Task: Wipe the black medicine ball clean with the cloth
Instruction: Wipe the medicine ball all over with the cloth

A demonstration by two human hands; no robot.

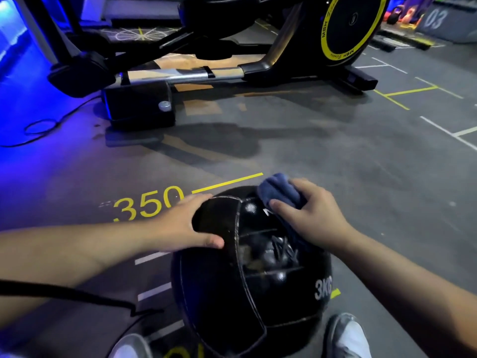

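The ball (247, 275) rests on the floor (322, 156) at the bottom centre of the view, between the two shoes (348, 337). It is black, built of stitched panels, and carries the white marking "3KG" on its right side. A scuffed, dusty patch shows on the centre panel.

Left hand (185, 226): laid flat on the upper left of the ball, fingers spread along the far side and thumb on the near panel. The hand is spread wide and braces the ball; it closes on nothing.

Right hand (312, 213): on the upper right of the ball, fingers curled and clamped around the cloth (281, 192). The cloth is blue and bunched. Its upper part rises above the fingers at the far top of the ball; its lower part runs under the palm and lies against the ball surface.

Floor: grey, with white and yellow line markings. The yellow number "350" (149, 205) is painted just beyond the left hand, with a yellow line extending right from it behind the ball.

Beyond the ball, well apart from it, stands an exercise machine (206, 73) with a black frame, a silver rail and a black wheel housing ringed in yellow. A black cable (38, 130) lies on the floor at the left edge, under blue lighting.
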